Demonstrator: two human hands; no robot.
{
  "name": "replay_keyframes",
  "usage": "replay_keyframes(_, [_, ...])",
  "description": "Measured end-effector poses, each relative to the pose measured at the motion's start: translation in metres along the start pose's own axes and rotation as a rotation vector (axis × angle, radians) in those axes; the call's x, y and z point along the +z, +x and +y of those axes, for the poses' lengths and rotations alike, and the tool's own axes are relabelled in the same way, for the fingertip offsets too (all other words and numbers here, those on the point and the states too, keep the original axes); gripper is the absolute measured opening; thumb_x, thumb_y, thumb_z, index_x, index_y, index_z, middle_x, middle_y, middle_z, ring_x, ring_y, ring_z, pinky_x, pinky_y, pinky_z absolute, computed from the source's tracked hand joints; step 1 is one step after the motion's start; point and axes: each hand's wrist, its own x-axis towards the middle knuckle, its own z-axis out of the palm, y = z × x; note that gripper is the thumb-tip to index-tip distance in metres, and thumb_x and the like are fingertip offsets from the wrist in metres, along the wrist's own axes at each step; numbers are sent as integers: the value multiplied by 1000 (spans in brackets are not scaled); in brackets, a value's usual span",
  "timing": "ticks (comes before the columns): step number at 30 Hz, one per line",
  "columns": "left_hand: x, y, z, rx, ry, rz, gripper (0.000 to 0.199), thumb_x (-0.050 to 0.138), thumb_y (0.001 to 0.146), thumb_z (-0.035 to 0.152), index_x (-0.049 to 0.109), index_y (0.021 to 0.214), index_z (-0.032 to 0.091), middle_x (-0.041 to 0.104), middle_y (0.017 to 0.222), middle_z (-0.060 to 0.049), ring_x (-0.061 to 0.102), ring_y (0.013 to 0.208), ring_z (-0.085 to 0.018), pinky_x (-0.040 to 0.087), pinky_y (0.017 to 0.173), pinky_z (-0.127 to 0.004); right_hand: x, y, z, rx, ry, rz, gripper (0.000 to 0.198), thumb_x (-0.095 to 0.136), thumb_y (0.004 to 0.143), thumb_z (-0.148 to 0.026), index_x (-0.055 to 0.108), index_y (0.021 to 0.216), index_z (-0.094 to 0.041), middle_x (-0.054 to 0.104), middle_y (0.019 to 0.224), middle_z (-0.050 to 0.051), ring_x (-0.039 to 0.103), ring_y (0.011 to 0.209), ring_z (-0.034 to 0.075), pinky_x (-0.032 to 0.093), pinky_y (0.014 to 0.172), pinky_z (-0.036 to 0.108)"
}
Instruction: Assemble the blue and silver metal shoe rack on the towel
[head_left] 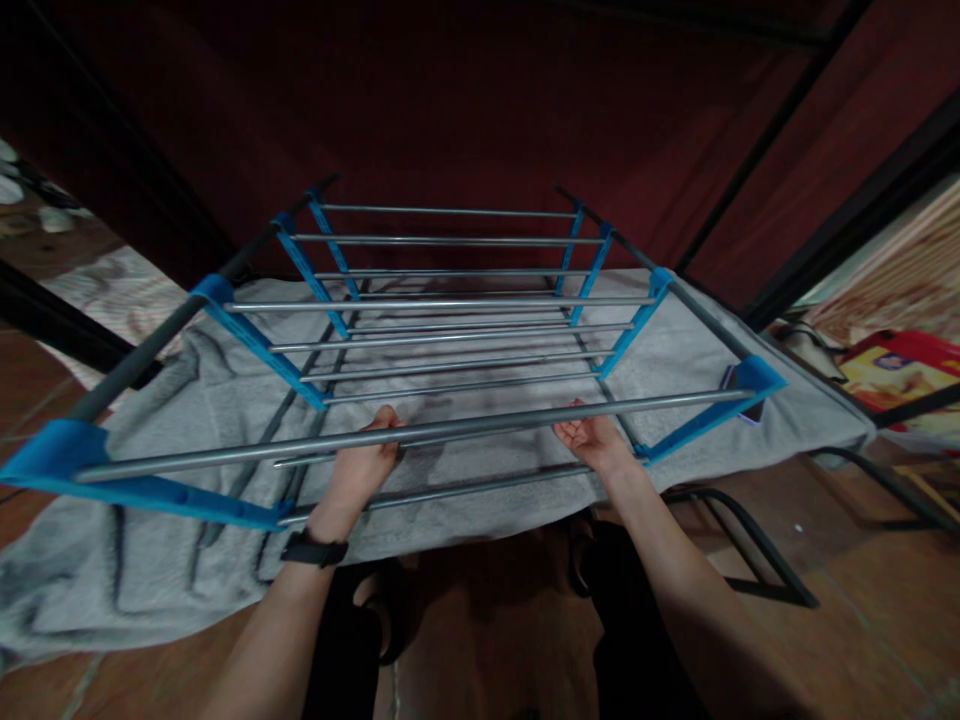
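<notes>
A rack of grey metal tubes (pixel 450 303) and blue plastic brackets (pixel 259 345) lies over a grey blanket (pixel 480 512). Inside its near section, my left hand (pixel 367 462) is closed around a loose thin metal tube (pixel 450 437), whose left end sticks out past the wrist. My right hand (pixel 589 437) has its fingers curled at the other end of that tube, which they partly hide. The rack's near top tube (pixel 465 424) passes in front of both hands. Below them runs a lower tube (pixel 480 489), fixed between the near brackets.
A dark phone-like object (pixel 752 408) lies on the blanket behind the right near bracket. Dark red fabric (pixel 465 110) hangs behind the rack. A black metal frame (pixel 765 545) stands at the right, and a red and yellow package (pixel 900 370) lies beyond it.
</notes>
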Motion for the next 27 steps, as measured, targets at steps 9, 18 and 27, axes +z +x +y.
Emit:
replay_keyframes(9, [11,3,-12,109,80,-66,32,33,96,37,61,98,23,66,80,-4,65,79,-22,42,69,-30,1,3,-5,-20,15,9,18,53,87,-10,58,76,-24,66,63,-4,63,57,13,58,68,30])
replay_keyframes(18, [19,2,-22,202,-24,-162,37,57,87,54,69,103,22,76,96,-5,69,90,-23,47,75,-29,-7,8,-8,-15,-12,81,21,46,94,-15,59,81,-24,61,58,-5,63,56,14,58,64,29])
replay_keyframes(27, [23,1,-32,237,106,-211,28,53,91,42,70,107,26,77,94,-5,71,92,-25,48,79,-31,-20,16,-18,-51,22,65,28,36,96,-13,57,81,-24,64,62,-3,65,61,15,60,64,30])
